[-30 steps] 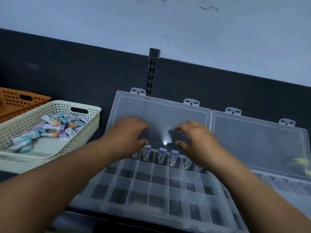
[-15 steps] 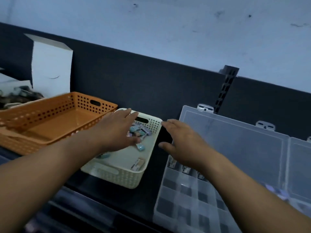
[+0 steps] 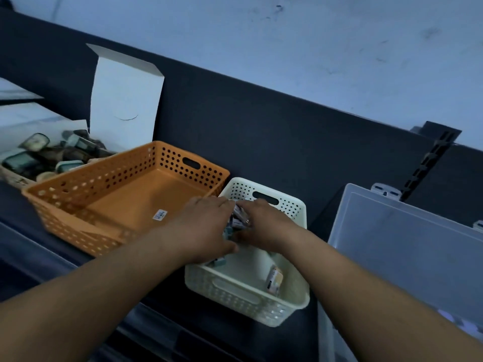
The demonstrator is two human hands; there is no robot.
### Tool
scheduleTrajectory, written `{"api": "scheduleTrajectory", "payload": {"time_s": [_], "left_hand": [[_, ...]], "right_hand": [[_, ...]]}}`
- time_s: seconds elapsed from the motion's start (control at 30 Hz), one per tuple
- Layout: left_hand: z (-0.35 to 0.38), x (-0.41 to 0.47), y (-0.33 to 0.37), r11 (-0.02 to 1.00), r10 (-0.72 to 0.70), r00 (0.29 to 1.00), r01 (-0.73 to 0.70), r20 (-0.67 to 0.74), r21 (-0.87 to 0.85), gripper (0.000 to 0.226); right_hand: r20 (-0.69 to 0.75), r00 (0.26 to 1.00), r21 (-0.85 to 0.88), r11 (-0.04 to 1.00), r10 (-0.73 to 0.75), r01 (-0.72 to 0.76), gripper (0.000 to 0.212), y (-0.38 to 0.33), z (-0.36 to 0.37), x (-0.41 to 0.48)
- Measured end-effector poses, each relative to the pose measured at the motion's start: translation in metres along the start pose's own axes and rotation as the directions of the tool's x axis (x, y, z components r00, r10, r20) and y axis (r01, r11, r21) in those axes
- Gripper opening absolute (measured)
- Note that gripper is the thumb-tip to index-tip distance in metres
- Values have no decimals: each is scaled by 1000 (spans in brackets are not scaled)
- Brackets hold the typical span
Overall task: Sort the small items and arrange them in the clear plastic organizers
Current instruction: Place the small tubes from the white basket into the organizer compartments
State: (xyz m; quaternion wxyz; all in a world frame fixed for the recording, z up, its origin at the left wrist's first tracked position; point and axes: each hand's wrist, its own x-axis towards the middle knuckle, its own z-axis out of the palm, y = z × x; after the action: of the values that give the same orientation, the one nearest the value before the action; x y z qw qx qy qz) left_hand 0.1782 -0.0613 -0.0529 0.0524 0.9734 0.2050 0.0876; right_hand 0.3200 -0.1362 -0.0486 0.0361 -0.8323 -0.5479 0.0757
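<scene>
Both hands, left hand (image 3: pixel 206 226) and right hand (image 3: pixel 265 227), reach into the cream basket (image 3: pixel 248 305), fingers curled around a clump of small items (image 3: pixel 238 218) held between them. The clear organizer (image 3: pixel 407 246) lies to the right with its lid open. An orange basket (image 3: pixel 125 194) sits just left. One loose packet (image 3: pixel 274 279) lies near the cream basket's front wall.

Scene is reading dim w/ a cold blue cast. Light is coming from above: pale wall (image 3: pixel 339 48) is catching most of it, while the dark worktop (image 3: pixel 300 340) is swallowing detail. Shadows are falling soft, e.g. inside the orange basket (image 3: pixel 167 194). Left hand (image 3: pixel 206 226), right hand (image 3: pixel 264 226) & the small items (image 3: pixel 239 218) between them are smearing w/ motion blur. Clear organizer lid (image 3: pixel 405 244) at the worktop's right edge is giving a milky sheen. Wide lens is bending the edges, stretching the bottom corners.
</scene>
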Motion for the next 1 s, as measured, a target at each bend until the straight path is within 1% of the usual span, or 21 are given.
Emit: {"api": "scheduleTrajectory", "payload": {"time_s": [0.07,0.13,0.2,0.3,0.37,0.47,0.53,0.6,0.7,0.77,0.8,0.87,0.97,1.0], "left_hand": [[1,-1,-4,1000,9,1000,-10,-23,-23,84],[1,-2,-1,999,15,999,-16,-28,-30,82],[2,-3,-4,999,12,1000,-13,-26,-36,81],[4,-3,-6,1000,9,1000,-9,-19,-20,81],[5,-3,-5,1000,3,1000,-3,-10,-8,82],[4,-3,-4,1000,-6,1000,6,-2,1,82],[3,-3,-2,1000,-12,1000,12,-1,-6,81],[3,-4,-1,1000,-18,1000,18,1,-9,81],[2,-3,0,997,-39,999,37,-21,-68,74],[1,-3,1,992,-54,997,48,-51,-116,67],[-1,-3,3,989,-63,995,52,-74,-139,62],[-5,-2,6,980,-82,989,58,-120,-188,56],[-9,1,15,955,-114,985,73,-132,-286,58],[-11,2,20,943,-118,986,73,-120,-325,53]], "right_hand": [[3,1000,-55,998,28,-28,76,-2,8,10],[-21,999,-106,993,48,-50,73,1,12,12],[-37,998,-129,990,44,-48,63,3,16,16],[-37,999,-103,994,27,-30,48,4,19,17],[-54,998,-126,992,23,-30,39,4,19,17],[-60,998,-192,981,27,-38,36,2,19,17],[-62,997,-192,980,38,-49,30,3,17,19],[-47,997,-145,987,58,-64,18,5,13,18],[-8,998,-69,995,66,-66,14,8,7,15],[-8,998,5,998,65,-65,8,10,2,9],[-23,997,79,994,74,-72,6,11,-2,4],[-70,992,277,957,107,-83,11,14,-11,-6],[-81,992,500,865,92,-40,14,18,-23,-26],[-78,994,559,829,79,-21,11,19,-27,-35]]}}
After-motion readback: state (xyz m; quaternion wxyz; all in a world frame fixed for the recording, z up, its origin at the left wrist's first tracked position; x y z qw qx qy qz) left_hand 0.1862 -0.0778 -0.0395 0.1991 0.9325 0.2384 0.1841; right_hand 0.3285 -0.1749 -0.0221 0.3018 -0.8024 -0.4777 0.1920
